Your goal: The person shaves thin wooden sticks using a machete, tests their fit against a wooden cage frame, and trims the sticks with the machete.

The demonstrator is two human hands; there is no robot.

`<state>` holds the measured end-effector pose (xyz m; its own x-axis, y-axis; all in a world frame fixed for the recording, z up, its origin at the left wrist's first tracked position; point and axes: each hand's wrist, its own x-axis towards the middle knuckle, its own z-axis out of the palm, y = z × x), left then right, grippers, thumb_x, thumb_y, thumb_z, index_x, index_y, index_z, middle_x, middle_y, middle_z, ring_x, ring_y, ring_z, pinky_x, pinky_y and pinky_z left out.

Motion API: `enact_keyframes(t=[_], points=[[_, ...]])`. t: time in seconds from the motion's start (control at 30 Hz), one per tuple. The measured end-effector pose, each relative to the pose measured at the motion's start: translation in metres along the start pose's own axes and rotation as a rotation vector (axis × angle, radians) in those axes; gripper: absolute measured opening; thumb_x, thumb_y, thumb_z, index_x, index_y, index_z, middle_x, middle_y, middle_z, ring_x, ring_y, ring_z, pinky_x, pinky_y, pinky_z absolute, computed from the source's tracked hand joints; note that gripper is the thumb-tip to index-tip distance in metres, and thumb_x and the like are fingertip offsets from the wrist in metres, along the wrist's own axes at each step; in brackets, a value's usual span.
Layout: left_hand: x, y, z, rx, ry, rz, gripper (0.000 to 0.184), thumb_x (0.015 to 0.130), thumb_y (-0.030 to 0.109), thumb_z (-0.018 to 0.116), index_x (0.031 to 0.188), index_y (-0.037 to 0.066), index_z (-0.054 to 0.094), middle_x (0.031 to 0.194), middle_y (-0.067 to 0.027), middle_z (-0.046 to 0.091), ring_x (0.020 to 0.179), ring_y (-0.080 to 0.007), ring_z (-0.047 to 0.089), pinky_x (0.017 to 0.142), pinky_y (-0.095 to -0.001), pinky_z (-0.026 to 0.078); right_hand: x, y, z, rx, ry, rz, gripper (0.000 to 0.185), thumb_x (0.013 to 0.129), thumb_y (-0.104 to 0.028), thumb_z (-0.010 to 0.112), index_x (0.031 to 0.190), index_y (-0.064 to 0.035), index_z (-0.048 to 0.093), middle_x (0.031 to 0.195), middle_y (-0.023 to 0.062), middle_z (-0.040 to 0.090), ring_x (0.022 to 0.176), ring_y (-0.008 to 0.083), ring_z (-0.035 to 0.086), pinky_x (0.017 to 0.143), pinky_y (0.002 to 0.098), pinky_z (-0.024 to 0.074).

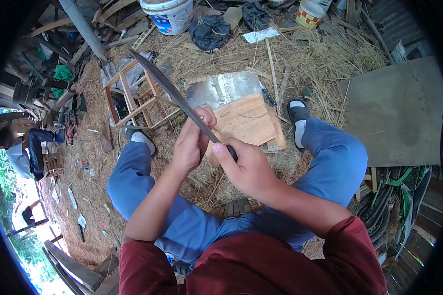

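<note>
Gripping the black knife handle in right fingers! Holding left fingers curled beside the blade, can't tell if empty.

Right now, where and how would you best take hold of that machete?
Probably by the dark handle, from the near side, where the right hand grips it: the machete's long blade slants forward and left, crossing the left hand in view, leaving the handle end nearest.
</note>
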<state>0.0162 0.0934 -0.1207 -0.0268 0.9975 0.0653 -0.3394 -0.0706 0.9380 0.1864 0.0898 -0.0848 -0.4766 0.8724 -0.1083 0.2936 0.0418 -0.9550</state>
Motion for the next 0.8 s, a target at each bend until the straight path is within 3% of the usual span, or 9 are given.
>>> enact_keyframes(t=[0.8], points=[[0.0013,-0.0036,0.0023,-0.01,0.014,0.005,0.025,0.105,0.033,0.048,0.093,0.011,0.043,0.087,-0.0014,0.039,0.081,-0.0132,0.034,0.072,-0.0272,0.028,-0.0006,0.0067,0.0049,0.035,0.01,-0.009,0.056,0.104,-0.048,0.054,0.075,-0.0003,0.054,0.054,0.0204,0.053,0.052,0.0399,0.059,0.053,0.0494,0.0449]])
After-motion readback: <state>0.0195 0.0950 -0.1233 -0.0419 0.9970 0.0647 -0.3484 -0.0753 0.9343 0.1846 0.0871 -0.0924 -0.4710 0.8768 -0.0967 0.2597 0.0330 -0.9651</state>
